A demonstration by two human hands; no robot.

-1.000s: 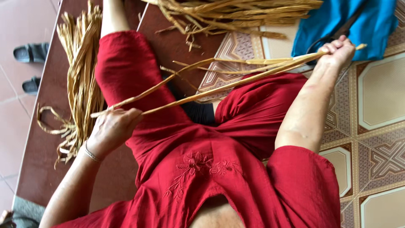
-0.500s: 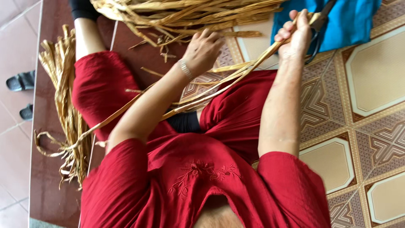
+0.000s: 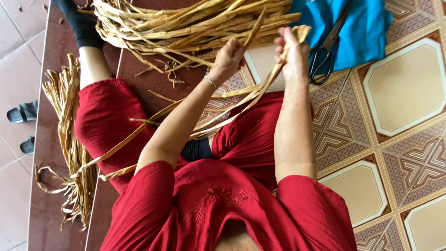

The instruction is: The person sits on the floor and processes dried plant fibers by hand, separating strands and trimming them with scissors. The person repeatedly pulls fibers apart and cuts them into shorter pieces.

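Observation:
I sit on the floor in red clothes. My right hand (image 3: 290, 53) is shut on the upper ends of several long dried straw strips (image 3: 218, 116), which trail down to the left across my lap. My left hand (image 3: 228, 56) is close beside it, fingers closed on one of these strips just below the big pile of dried straw (image 3: 186, 23) lying past my knees. The two hands are almost touching.
Black scissors (image 3: 325, 49) lie on a blue cloth (image 3: 362, 28) just right of my right hand. A second straw bundle (image 3: 69, 144) lies along my left leg on the brown floor. Dark sandals (image 3: 23, 111) sit at the far left. Patterned tiles (image 3: 399, 139) spread to the right.
My left hand has travelled from beside my left knee up along the strips to meet the right hand. The right hand has shifted slightly left, away from the blue cloth.

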